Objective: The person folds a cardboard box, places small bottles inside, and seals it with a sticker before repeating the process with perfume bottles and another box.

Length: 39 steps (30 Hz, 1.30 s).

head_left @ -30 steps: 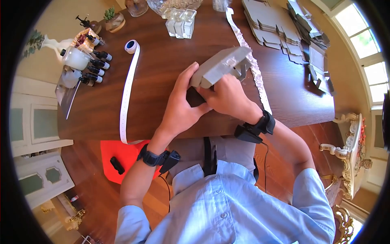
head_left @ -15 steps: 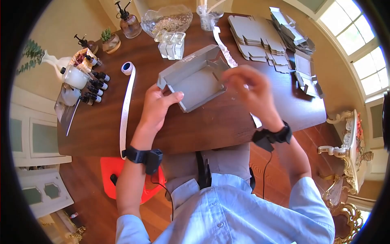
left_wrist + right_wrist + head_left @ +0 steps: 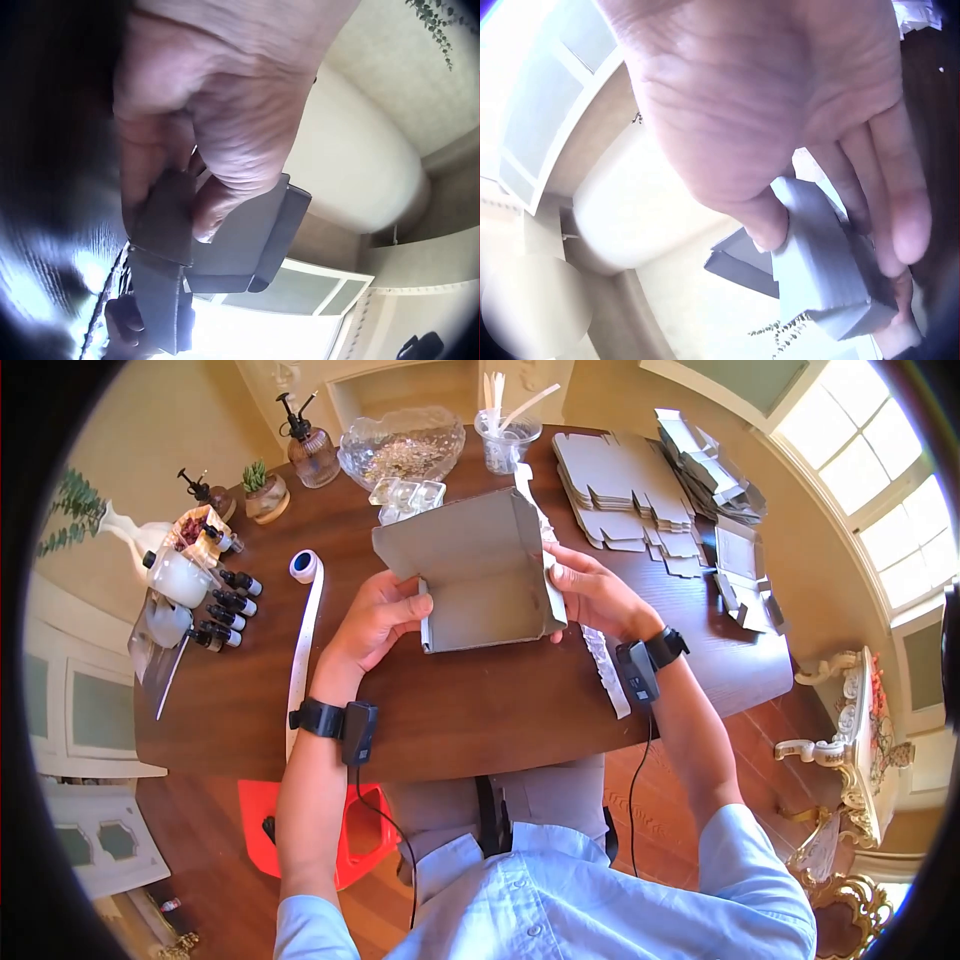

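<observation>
A grey cardboard box (image 3: 482, 605) with its lid raised is held between both hands above the table, its open inside toward me. My left hand (image 3: 375, 622) grips the left side wall, thumb over the edge and fingers behind. On the opposite side my right hand (image 3: 600, 598) holds the right wall, its thumb near the upper corner. In the left wrist view the box's side wall (image 3: 166, 217) sits between thumb and fingers. The right wrist view shows the thumb against the box's wall (image 3: 821, 255), with fingers along its outer side.
A paper tape roll (image 3: 304, 566) trails a strip down the table's left. Crinkled paper strip (image 3: 604, 670) lies right of the box. Flattened grey boxes (image 3: 620, 480) are stacked back right. Small dark bottles (image 3: 232, 602), glass cubes (image 3: 405, 498) and a glass bowl (image 3: 400, 455) stand around.
The box turned from tilted away to facing me with its inside showing. The right hand left the box, then came back to hold its right wall. The left hand kept its hold.
</observation>
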Each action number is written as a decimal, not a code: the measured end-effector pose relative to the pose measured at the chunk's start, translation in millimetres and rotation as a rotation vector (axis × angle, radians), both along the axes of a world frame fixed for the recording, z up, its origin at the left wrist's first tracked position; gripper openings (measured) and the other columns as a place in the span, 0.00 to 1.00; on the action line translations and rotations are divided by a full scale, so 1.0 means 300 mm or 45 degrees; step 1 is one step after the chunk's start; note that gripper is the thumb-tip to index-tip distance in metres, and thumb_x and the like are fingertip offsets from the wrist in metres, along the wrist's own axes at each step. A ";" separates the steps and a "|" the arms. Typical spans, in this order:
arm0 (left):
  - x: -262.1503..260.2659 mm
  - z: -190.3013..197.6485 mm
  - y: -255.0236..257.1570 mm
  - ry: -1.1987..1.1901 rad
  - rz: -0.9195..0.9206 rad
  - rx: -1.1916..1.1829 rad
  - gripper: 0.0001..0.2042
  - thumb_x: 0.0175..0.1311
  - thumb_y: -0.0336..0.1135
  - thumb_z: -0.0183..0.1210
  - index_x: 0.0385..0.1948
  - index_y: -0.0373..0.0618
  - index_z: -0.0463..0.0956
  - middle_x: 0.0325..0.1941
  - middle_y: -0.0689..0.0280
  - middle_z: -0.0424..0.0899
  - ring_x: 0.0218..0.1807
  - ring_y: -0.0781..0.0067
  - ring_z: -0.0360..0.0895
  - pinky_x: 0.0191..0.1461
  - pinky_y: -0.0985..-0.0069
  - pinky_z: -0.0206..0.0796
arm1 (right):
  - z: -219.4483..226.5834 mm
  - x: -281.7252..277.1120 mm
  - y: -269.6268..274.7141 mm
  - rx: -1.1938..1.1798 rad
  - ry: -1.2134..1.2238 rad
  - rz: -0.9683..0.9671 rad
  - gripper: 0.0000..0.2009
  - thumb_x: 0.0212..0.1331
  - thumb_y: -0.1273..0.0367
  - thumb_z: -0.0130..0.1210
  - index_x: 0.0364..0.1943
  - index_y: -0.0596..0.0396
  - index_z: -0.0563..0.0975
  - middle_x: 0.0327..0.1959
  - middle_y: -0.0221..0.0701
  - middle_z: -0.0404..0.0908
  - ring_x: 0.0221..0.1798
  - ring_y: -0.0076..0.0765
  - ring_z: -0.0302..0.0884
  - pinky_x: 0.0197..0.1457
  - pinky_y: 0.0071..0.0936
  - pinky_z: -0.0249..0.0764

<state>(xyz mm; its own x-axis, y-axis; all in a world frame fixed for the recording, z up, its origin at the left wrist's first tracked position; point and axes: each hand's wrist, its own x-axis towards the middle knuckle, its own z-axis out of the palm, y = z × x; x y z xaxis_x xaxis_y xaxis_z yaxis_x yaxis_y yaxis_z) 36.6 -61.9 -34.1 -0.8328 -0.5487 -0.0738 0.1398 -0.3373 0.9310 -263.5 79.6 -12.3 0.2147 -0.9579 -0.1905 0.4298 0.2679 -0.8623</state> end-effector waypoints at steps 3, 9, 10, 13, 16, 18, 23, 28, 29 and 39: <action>-0.008 -0.005 0.013 0.036 0.057 0.004 0.32 0.65 0.40 0.71 0.69 0.38 0.70 0.64 0.61 0.82 0.57 0.71 0.83 0.56 0.71 0.79 | -0.075 -0.041 -0.001 -0.048 -0.025 0.009 0.32 0.75 0.65 0.57 0.78 0.55 0.58 0.39 0.27 0.80 0.39 0.31 0.86 0.40 0.40 0.90; -0.026 -0.006 0.035 0.045 0.110 0.011 0.32 0.67 0.42 0.69 0.70 0.39 0.70 0.63 0.62 0.82 0.54 0.76 0.83 0.52 0.76 0.78 | -0.040 -0.016 -0.001 -0.037 -0.064 0.138 0.33 0.73 0.60 0.61 0.75 0.59 0.61 0.39 0.34 0.84 0.32 0.35 0.88 0.31 0.32 0.88; -0.029 -0.011 0.035 0.047 0.125 0.008 0.32 0.68 0.43 0.69 0.70 0.39 0.70 0.63 0.62 0.82 0.54 0.76 0.83 0.51 0.77 0.78 | -0.042 -0.016 0.000 -0.030 -0.071 0.133 0.33 0.73 0.60 0.61 0.75 0.59 0.61 0.39 0.34 0.84 0.32 0.35 0.88 0.31 0.32 0.88; -0.031 -0.016 0.037 -0.010 0.111 0.053 0.33 0.67 0.42 0.69 0.71 0.36 0.69 0.68 0.59 0.79 0.65 0.69 0.79 0.70 0.70 0.68 | -0.046 -0.009 0.011 -0.036 -0.051 0.084 0.39 0.62 0.51 0.70 0.69 0.62 0.68 0.43 0.35 0.85 0.32 0.32 0.87 0.25 0.31 0.86; -0.050 -0.004 0.061 0.020 0.186 -0.053 0.29 0.69 0.40 0.68 0.68 0.37 0.71 0.63 0.60 0.83 0.56 0.72 0.83 0.60 0.73 0.74 | -0.025 0.020 0.016 -0.040 -0.052 0.060 0.40 0.62 0.51 0.70 0.69 0.62 0.68 0.42 0.36 0.85 0.30 0.31 0.87 0.23 0.28 0.85; -0.052 0.000 0.065 0.021 0.196 -0.046 0.28 0.70 0.40 0.67 0.67 0.37 0.72 0.62 0.59 0.83 0.57 0.72 0.83 0.62 0.71 0.73 | 0.010 0.033 0.020 -0.008 -0.023 0.076 0.37 0.64 0.52 0.68 0.68 0.63 0.69 0.39 0.35 0.85 0.27 0.28 0.85 0.21 0.23 0.82; -0.049 -0.019 0.066 -0.024 0.211 -0.029 0.24 0.71 0.41 0.67 0.63 0.35 0.76 0.58 0.60 0.86 0.55 0.72 0.83 0.61 0.71 0.74 | -0.012 0.036 0.022 0.040 0.149 0.093 0.24 0.71 0.60 0.62 0.61 0.63 0.73 0.38 0.33 0.83 0.25 0.26 0.81 0.19 0.22 0.77; -0.053 -0.020 0.079 0.003 0.258 -0.027 0.23 0.70 0.45 0.68 0.57 0.35 0.80 0.51 0.63 0.87 0.50 0.75 0.84 0.55 0.73 0.75 | 0.006 0.070 0.027 0.020 0.258 0.012 0.16 0.71 0.61 0.61 0.49 0.63 0.77 0.33 0.33 0.81 0.22 0.24 0.77 0.16 0.22 0.70; -0.057 -0.018 0.078 0.005 0.257 -0.026 0.23 0.70 0.45 0.68 0.57 0.35 0.80 0.51 0.63 0.87 0.50 0.75 0.84 0.55 0.73 0.75 | 0.008 0.067 0.022 0.021 0.260 0.011 0.16 0.71 0.61 0.61 0.49 0.63 0.77 0.33 0.33 0.81 0.22 0.24 0.77 0.16 0.22 0.70; -0.037 -0.068 0.083 0.053 0.276 -0.088 0.34 0.64 0.55 0.72 0.62 0.36 0.76 0.57 0.63 0.84 0.56 0.77 0.80 0.59 0.74 0.71 | 0.030 0.094 0.021 0.029 0.537 -0.038 0.14 0.69 0.64 0.60 0.48 0.63 0.79 0.29 0.31 0.81 0.17 0.22 0.73 0.18 0.20 0.67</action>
<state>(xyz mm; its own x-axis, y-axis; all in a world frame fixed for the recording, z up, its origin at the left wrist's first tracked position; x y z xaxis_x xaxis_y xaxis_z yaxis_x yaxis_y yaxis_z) 25.5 -37.0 -54.5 -0.6964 -0.7176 0.0023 0.2407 -0.2305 0.9428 -235.3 85.8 -3.5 0.0858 -0.9570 -0.2770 0.0482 0.2817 -0.9583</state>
